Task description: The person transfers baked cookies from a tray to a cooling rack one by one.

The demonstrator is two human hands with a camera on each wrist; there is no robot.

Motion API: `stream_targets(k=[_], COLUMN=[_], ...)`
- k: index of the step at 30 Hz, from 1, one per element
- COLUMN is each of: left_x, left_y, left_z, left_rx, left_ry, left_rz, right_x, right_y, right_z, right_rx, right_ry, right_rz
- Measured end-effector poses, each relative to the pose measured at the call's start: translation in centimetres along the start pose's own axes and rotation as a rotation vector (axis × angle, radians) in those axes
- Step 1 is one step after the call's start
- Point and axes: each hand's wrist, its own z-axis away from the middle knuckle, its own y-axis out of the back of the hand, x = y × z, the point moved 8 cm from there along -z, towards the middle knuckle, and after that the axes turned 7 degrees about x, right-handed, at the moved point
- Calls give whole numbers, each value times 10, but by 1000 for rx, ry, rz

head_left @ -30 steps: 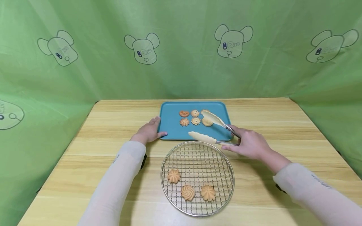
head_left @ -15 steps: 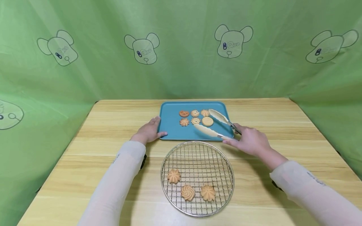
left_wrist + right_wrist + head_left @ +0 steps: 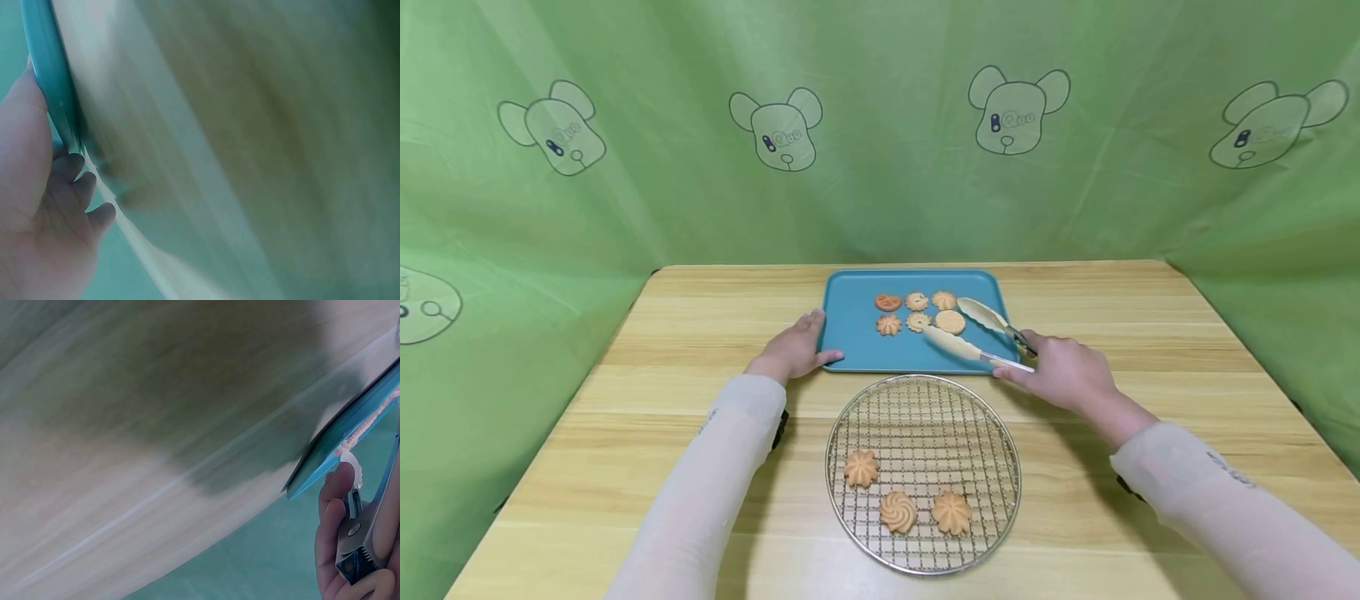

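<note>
In the head view my left hand holds the near-left corner of a blue tray, thumb over its rim and fingers along its left side. My right hand grips metal tongs with beige scalloped tips. The tongs are spread, one tip on each side of a pale round cookie. Beside it on the tray lie a flower-shaped cookie, two scalloped ring cookies, a browner flower-shaped cookie and a reddish pretzel-like cookie. The right wrist view shows fingers around the tongs' hinge end.
A round wire cooling rack stands in front of the tray. On it sit a swirl cookie and two flower-shaped cookies. The wooden table extends to both sides, with a green curtain behind.
The tongs have shifted right and lowered over the tray, coming to either side of the round cookie and uncovering the flower-shaped one behind it. My left hand has stayed at the tray's corner.
</note>
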Motion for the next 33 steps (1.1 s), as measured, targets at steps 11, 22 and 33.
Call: stream_targets(k=[11,22,33], left_x=[1,1,1], left_y=[0,1,1], left_z=[1,1,1], left_rx=[-5,-1,5], left_ry=[5,2,0], left_rz=[2,0,9], right_x=[0,0,-2], right_y=[-4,-4,-2], right_z=[-3,-4,-2], right_rx=[-10,14,27], right_ry=[-1,-1,18], right_rz=[48,49,62])
